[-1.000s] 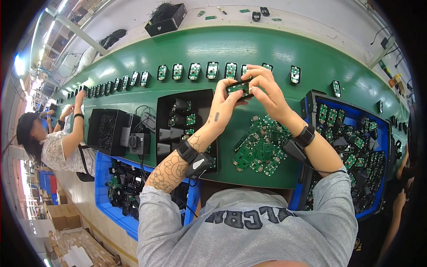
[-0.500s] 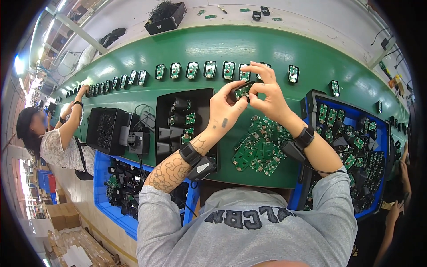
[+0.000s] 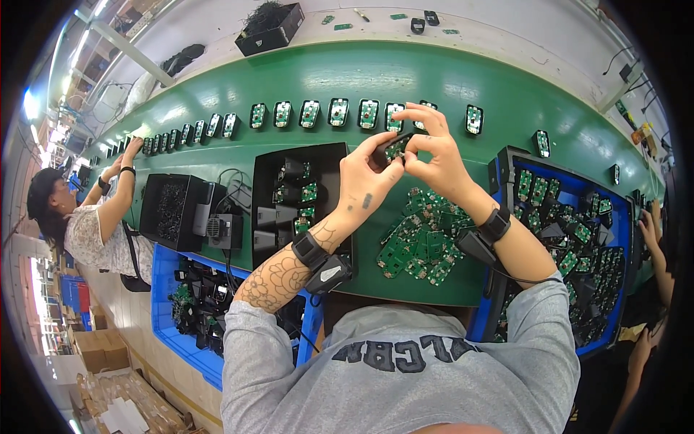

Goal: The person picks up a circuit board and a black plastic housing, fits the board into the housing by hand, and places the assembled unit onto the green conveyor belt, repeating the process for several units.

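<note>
My left hand (image 3: 366, 173) is closed around a small black plastic casing (image 3: 382, 150), holding it tilted above the green table. Inside the casing sits a green circuit board (image 3: 395, 149). The thumb and index finger of my right hand (image 3: 438, 160) come together at the board's right edge, while its other fingers are raised and spread. Whether a tiny part lies between those fingertips is hidden. Below my hands, a loose pile of green circuit boards (image 3: 426, 235) lies on the table. Beyond them stands a row of black casings holding boards (image 3: 338, 113).
Left of the pile stands a black box (image 3: 264, 170) with casings and boards. At right, a blue bin (image 3: 627, 239) is full of them. Another blue bin (image 3: 163, 318) stands lower left. A co-worker (image 3: 90, 228) reaches to the row's far left; other people's arms show at right.
The row of casings has shifted slightly left. My hands have barely moved around the casing. The co-worker at left has shifted their arms, and arms at the right edge have moved.
</note>
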The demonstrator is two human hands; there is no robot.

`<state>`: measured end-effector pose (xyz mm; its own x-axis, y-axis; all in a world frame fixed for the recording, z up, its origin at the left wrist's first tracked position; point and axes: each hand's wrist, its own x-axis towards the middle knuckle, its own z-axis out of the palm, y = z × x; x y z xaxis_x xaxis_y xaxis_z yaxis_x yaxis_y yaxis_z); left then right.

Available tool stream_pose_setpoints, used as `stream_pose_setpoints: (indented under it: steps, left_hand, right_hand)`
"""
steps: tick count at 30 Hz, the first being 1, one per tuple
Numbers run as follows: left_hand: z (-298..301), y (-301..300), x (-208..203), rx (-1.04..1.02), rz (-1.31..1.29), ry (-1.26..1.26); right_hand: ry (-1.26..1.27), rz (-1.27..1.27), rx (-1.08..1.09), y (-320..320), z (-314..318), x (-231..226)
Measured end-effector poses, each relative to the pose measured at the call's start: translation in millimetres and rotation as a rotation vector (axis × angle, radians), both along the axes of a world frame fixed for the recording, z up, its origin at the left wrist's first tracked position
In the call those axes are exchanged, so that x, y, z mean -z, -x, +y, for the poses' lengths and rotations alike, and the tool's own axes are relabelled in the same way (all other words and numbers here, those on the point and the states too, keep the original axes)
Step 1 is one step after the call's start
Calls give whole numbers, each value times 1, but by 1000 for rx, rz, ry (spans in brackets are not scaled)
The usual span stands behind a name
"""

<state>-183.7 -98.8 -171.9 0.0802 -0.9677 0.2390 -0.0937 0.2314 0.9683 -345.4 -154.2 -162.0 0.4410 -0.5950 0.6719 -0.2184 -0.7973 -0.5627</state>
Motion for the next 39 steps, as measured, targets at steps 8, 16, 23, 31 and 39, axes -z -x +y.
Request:
stream_pose_setpoints:
  steps: [8, 16, 23, 31, 39]
  left_hand:
    - [4, -2, -3, -65, -57, 58]
    - [3, 3, -4, -40, -215, 119]
    - [2, -2, 2, -116, -350, 197]
    - [10, -2, -10, -129, -179, 128]
    - [38, -2, -81, -16, -259, 126]
  right_hand:
    - [7, 18, -42, -5, 2, -4]
    - [23, 172, 17, 5, 3, -6]
    - [16, 220, -37, -1, 1, 1]
    - [-13, 290, -48, 0, 5, -20]
    - [157, 291, -103, 15, 29, -81]
